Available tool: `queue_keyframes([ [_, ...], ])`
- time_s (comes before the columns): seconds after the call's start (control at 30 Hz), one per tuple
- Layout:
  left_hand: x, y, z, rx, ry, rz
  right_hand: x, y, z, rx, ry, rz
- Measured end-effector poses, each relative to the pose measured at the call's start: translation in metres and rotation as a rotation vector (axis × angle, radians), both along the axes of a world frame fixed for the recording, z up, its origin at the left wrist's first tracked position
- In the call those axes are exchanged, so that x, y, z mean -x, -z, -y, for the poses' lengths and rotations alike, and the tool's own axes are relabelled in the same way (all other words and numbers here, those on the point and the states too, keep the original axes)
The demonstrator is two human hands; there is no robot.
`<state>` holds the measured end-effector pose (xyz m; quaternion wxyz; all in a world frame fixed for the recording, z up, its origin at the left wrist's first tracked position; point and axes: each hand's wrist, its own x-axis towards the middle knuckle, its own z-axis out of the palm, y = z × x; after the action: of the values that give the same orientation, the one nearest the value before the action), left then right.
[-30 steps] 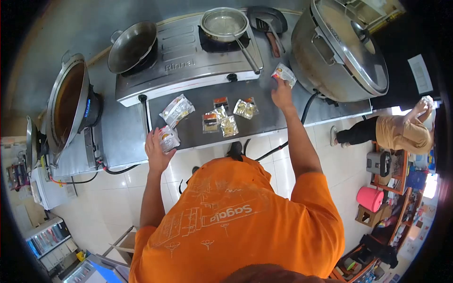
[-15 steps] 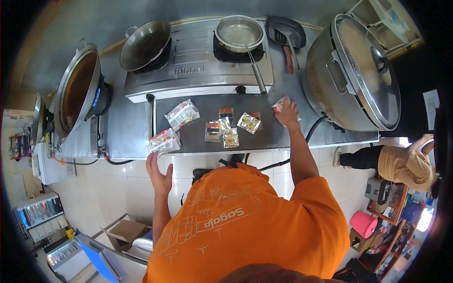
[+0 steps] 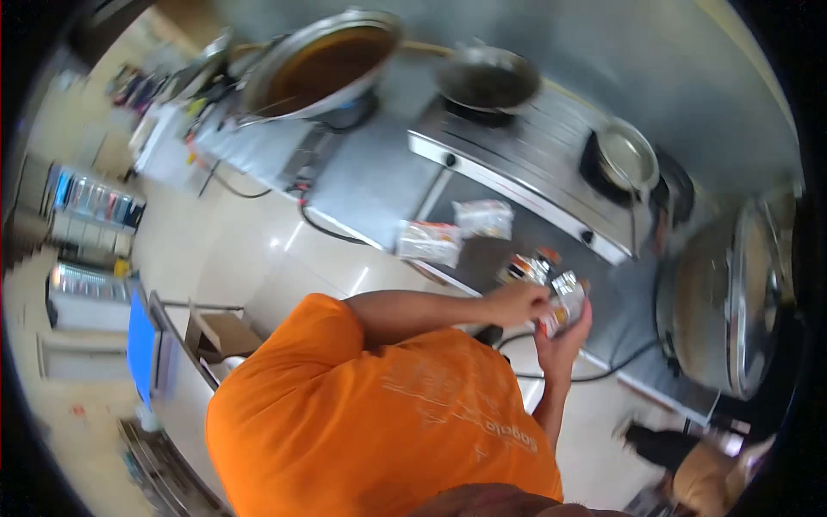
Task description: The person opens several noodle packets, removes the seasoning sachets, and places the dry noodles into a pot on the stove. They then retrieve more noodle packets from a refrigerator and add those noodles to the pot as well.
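Note:
A silver and red packet (image 3: 563,312) is in my right hand (image 3: 568,343), whose fingers wrap round its lower right side. My left hand (image 3: 519,305) reaches across from the left, its fingers pinched on the packet's left edge. Several small sachets (image 3: 525,269) lie on the dark counter strip (image 3: 482,261) just above my hands, partly hidden by them and blurred. Two larger silver packets lie farther left, one with red print (image 3: 429,243) near the counter's edge and the other (image 3: 484,219) behind it.
Behind the packets stands a two-burner stove (image 3: 525,164) with a dark wok (image 3: 489,79) and a strainer pan (image 3: 626,157). A wide pan of brown liquid (image 3: 323,71) is at the upper left, a big lidded pot (image 3: 711,302) at the right. Another person (image 3: 706,478) is at lower right.
The view has turned and blurred. My right hand has lifted the packet from the counter's right side towards me. My left hand has come across from the counter's left edge and closed at the packet.

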<state>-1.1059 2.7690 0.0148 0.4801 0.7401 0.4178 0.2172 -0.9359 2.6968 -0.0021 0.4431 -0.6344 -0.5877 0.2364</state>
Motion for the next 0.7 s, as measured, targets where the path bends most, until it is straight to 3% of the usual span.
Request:
queue_keyframes([
  [0.13, 0.056, 0.007, 0.021, -0.022, 0.027, 0.040, 0.057, -0.008, 0.025, 0.061, -0.022, 0.253],
  [0.43, 0.190, 0.039, 0.065, 0.046, 0.009, 0.176, 0.210, -0.008, 0.069, -0.040, 0.009, 0.265],
  [0.53, 0.226, 0.024, 0.079, 0.042, -0.029, 0.207, 0.240, -0.003, 0.083, 0.005, -0.041, 0.280],
  [0.6, 0.244, 0.016, 0.090, 0.019, -0.076, 0.239, 0.258, -0.005, 0.093, 0.218, -0.109, 0.011],
  [0.67, 0.260, 0.004, 0.102, -0.048, -0.017, 0.230, 0.278, -0.028, 0.105, 0.250, -0.233, -0.337],
  [0.7, 0.266, -0.003, 0.110, -0.085, 0.001, 0.246, 0.252, 0.005, 0.107, 0.259, -0.294, -0.194],
])
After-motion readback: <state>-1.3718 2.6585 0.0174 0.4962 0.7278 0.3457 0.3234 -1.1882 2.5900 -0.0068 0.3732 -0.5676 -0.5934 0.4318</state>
